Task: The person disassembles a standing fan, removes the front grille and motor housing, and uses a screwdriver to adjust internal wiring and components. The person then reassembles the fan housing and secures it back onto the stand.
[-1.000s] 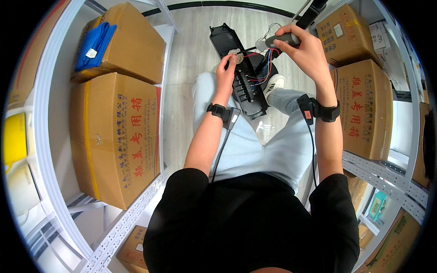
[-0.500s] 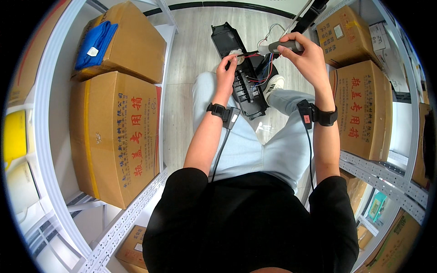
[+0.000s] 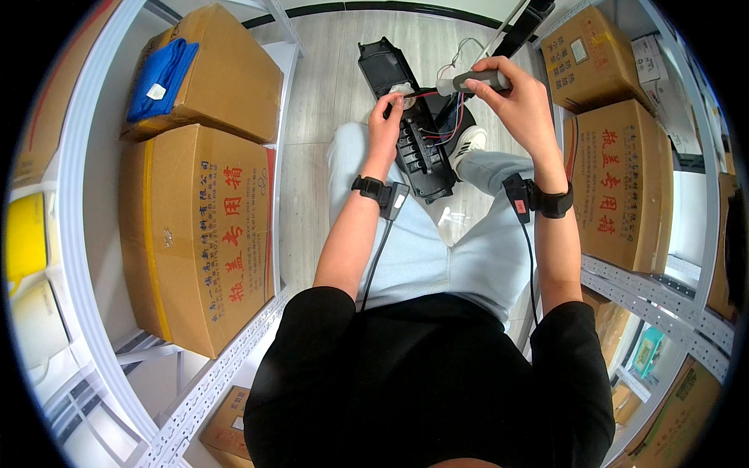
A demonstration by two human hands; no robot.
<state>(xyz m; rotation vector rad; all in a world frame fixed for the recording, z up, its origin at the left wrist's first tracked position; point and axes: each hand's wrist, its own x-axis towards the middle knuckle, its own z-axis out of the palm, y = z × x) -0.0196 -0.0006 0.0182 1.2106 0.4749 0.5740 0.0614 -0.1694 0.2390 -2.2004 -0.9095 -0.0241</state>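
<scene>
My right hand (image 3: 524,103) is closed around the thick grey handle of a screwdriver (image 3: 485,80). The dark shaft points left, toward my left hand (image 3: 384,129). There, thumb and fingers are pinched together at the tip end, and whatever they grip is too small to make out. Just behind those fingers a pale, roundish part (image 3: 401,89) sits on a long black plastic housing (image 3: 433,186). The housing rests at an angle between my legs, with a row of black ribbed sections along its middle. Red and blue wires (image 3: 445,141) run from its right side.
Metal shelves flank me on both sides. Large cardboard boxes (image 3: 195,242) fill the left one, with a folded blue cloth (image 3: 162,78) on the upper box. More boxes (image 3: 612,187) stand at the right. My shoe (image 3: 469,148) is close beside the housing.
My right hand and the screwdriver have shifted slightly left, toward the left hand. The left hand keeps its pinch at the pale part.
</scene>
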